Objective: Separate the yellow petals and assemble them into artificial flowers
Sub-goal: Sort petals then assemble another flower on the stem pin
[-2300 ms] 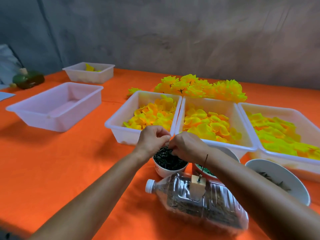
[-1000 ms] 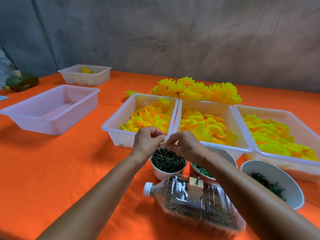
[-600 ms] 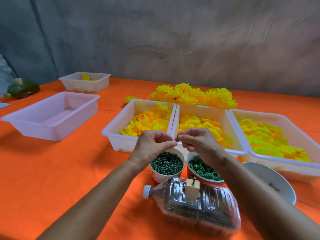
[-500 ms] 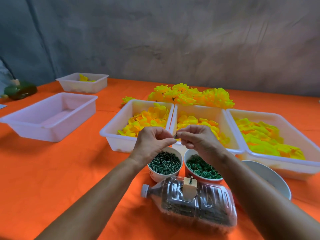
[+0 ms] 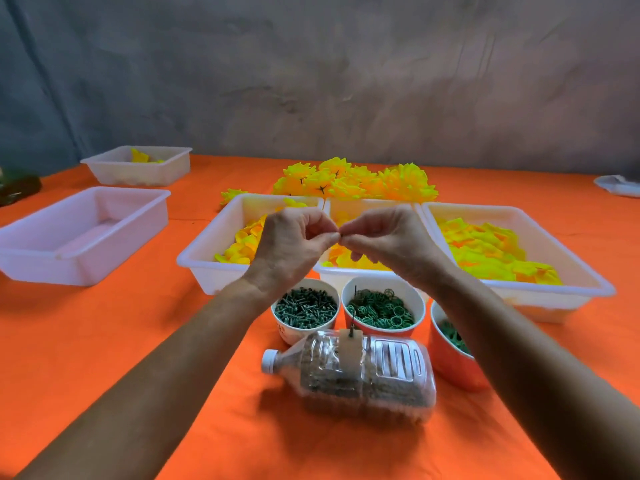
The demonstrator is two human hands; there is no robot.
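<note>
Left hand: the left hand (image 5: 289, 249) was raised above the trays, thumb and forefinger pinched together at the tips; any part held was too small to identify.
Right hand: the right hand (image 5: 388, 237) mirrored it, fingertips touching those of the left.
Yellow petals: yellow petals (image 5: 485, 249) lay loose in three white trays (image 5: 568, 268) behind the hands.
Finished flowers: assembled flowers (image 5: 356, 180) were heaped beyond the trays.
Cups: cups of green pins (image 5: 304, 306) and green rings (image 5: 379, 310) stood side by side below the hands.
Bottle: a plastic bottle (image 5: 363, 368) lay on its side, nearest the camera.
</note>
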